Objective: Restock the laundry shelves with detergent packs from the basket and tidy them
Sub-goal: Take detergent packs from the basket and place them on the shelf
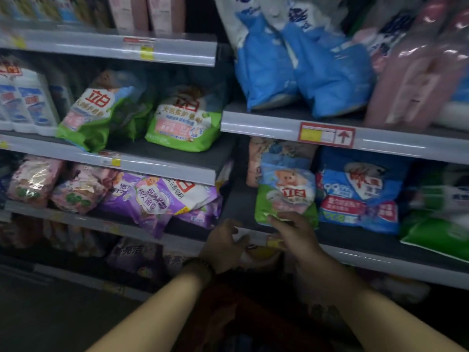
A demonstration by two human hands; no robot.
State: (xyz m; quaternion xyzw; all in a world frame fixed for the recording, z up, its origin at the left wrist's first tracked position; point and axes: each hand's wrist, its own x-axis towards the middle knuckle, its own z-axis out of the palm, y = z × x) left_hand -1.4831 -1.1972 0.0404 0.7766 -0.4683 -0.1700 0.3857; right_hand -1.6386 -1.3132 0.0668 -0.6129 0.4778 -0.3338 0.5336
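Grey shelf (355, 238), upright green-blue bear-print detergent pack (286, 194)

Both bare forearms reach in from the near edge and draw together toward the middle. The left forearm (157, 308) rises from the near left and slants right, and the right forearm (380, 323) rises from the near right and slants left. The left hand (223, 246) has its back turned up, with the fingers loosely curled toward the right and nothing held in them. A dark beaded bracelet (200, 266) circles its wrist. The right hand (295, 236) sits just beside it, slightly farther in, also back up. Its fingers (278, 221) stretch forward and to the left with a slight bend. Whether their tips pinch anything cannot be told. The two hands do not touch.
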